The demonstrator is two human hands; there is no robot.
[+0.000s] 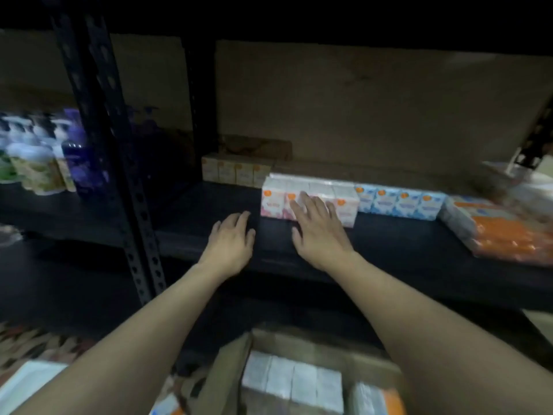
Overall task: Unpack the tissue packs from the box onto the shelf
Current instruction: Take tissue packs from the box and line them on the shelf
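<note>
A pink-and-white tissue pack [276, 199] stands on the dark shelf [389, 244], with a blue pack [399, 203] to its right and an orange pack [505, 232] further right. A yellow pack [235, 171] sits behind at the left. My right hand [318, 230] is flat with fingers spread, its fingertips against the pink pack's front. My left hand [230, 245] hovers open just left of that pack, holding nothing. Below, the open cardboard box [230, 375] holds more wrapped tissue packs [291, 383].
A black perforated upright post [119, 175] stands at the left. Beyond it, pump bottles [39, 163] fill the neighbouring shelf. A cardboard sheet [374, 109] backs the shelf. A patterned floor [36, 345] shows at the lower left.
</note>
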